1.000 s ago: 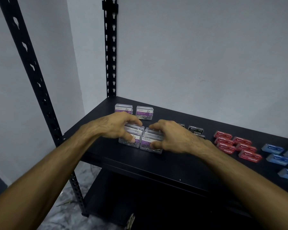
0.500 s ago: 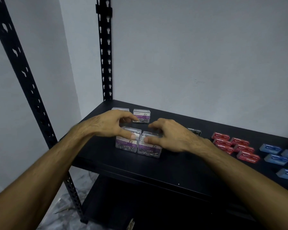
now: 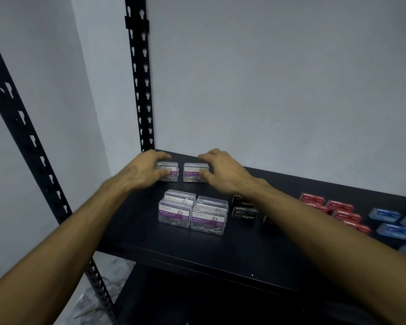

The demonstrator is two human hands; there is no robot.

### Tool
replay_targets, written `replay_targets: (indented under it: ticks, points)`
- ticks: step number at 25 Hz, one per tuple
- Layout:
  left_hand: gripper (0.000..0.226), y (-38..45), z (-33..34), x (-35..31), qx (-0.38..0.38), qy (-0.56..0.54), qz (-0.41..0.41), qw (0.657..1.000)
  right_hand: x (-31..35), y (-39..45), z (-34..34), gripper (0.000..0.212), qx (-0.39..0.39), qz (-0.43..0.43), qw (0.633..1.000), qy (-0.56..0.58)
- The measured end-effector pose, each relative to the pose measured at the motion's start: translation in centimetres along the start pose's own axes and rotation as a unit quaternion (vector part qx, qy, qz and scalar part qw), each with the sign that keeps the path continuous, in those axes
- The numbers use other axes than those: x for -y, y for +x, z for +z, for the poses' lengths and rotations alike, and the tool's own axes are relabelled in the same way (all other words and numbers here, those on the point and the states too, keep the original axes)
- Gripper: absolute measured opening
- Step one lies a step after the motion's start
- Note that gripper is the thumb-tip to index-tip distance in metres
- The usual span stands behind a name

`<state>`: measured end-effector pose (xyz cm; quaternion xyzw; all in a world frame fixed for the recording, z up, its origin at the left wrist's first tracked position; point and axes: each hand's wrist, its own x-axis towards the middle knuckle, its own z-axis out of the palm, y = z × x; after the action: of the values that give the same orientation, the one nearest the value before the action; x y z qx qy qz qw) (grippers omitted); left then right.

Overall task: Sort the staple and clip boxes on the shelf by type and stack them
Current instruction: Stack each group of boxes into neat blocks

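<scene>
Head view — black staple boxes (image 3: pixel 244 210) beside right forearm (image 3: pixel 314 226), red boxes (image 3: pixel 338 209) beyond.

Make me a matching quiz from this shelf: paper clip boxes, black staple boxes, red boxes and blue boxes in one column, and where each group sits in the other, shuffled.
Things:
1. paper clip boxes
2. black staple boxes
3. red boxes
4. blue boxes

Places:
A. far right of the shelf
B. left end, near the post
C. under the right forearm, beside the clip boxes
D. between black and blue groups

Pairs: 1-B, 2-C, 3-D, 4-A
</scene>
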<state>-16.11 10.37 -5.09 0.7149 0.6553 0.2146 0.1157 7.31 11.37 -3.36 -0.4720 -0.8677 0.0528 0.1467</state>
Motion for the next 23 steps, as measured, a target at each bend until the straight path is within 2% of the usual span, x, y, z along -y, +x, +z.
replay_targets:
  ticks: [6, 14, 23]
  points:
    - [0.047, 0.5, 0.8, 0.4, -0.011, -0.017, -0.008, 1.0, -0.2, 2.0, 1.3, 0.051, 0.033, 0.008, 0.999, -0.007]
    - [0.033, 1.0, 1.1, 0.4, -0.047, -0.035, -0.017, 0.998, -0.2, 3.2, 1.6, 0.033, 0.029, 0.017, 0.999, 0.017]
    - [0.029, 0.7, 1.0, -0.5, -0.027, -0.074, -0.008, 0.997, -0.3, 2.9, 1.3, 0.029, 0.045, 0.026, 0.997, 0.063]
